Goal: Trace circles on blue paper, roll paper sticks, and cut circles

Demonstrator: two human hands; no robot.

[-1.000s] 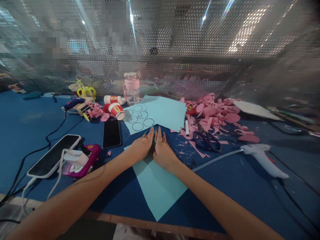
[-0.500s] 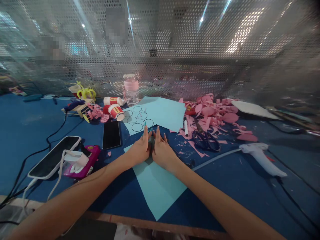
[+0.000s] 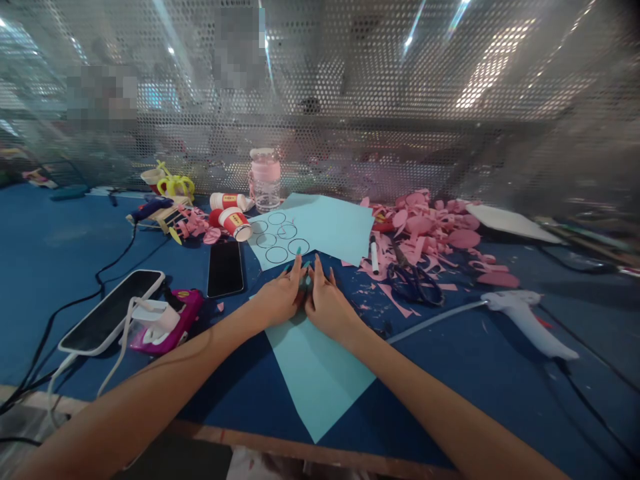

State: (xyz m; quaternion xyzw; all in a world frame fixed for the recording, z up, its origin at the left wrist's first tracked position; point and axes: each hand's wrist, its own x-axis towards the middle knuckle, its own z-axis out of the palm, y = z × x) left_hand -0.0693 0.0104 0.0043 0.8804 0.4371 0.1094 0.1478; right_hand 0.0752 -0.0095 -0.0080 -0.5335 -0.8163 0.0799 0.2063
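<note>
My left hand (image 3: 280, 298) and my right hand (image 3: 330, 303) are close together over the upper part of a light blue paper sheet (image 3: 323, 387). Both index fingers point forward while the other fingers bend inward onto the paper's far part. A shaded strip shows between the palms, and the thumbs and the sheet's far end are hidden. Just beyond the fingertips lies another light blue sheet (image 3: 267, 240) with several black circles drawn on it, partly under more blue paper (image 3: 337, 223).
A black phone (image 3: 225, 269), paper cups (image 3: 236, 223) and a bottle (image 3: 265, 179) stand or lie left of the papers. On the right are pink paper scraps (image 3: 420, 223), a marker (image 3: 374, 256), scissors (image 3: 417, 283) and a glue gun (image 3: 525, 319). A corded power strip (image 3: 183, 320) lies left.
The view has shifted slightly. My hands stay over the same blue sheet, with the fingers a little differently bent and the gap between them changed slightly.
</note>
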